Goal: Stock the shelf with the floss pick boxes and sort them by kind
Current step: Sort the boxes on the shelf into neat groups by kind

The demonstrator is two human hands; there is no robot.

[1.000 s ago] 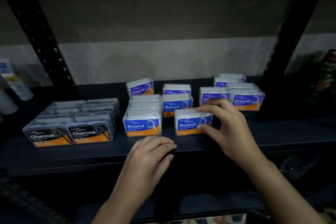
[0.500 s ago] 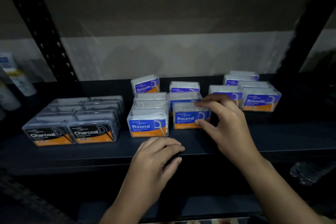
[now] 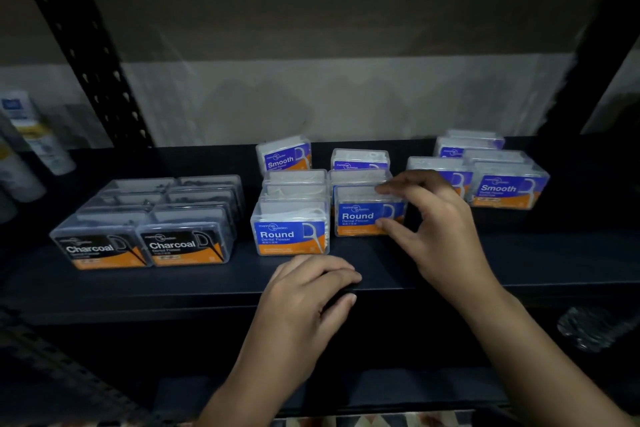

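On the dark shelf (image 3: 207, 284), clear floss pick boxes stand in groups by label. Black Charcoal boxes (image 3: 183, 246) fill two rows at the left. Blue Round boxes stand in two rows in the middle, with one front box (image 3: 291, 232) on the left. My right hand (image 3: 436, 229) pinches the right front Round box (image 3: 363, 215), fingers on its top and thumb at its lower right corner. My left hand (image 3: 304, 302) rests curled over the shelf's front edge, below the Round boxes. Smooth boxes (image 3: 502, 187) sit at the right. One Smooth box (image 3: 282, 156) leans behind the Round rows.
Perforated black uprights (image 3: 86, 55) frame the shelf left and right. White tubes and bottles (image 3: 31, 135) stand beyond the left upright. A lower shelf shows below, with a crumpled clear wrapper (image 3: 588, 326) at the right. Bare shelf lies right of the Smooth boxes.
My right hand has slid the front right Round box back and to the left, up against the Round row. My left hand has stayed on the shelf edge.
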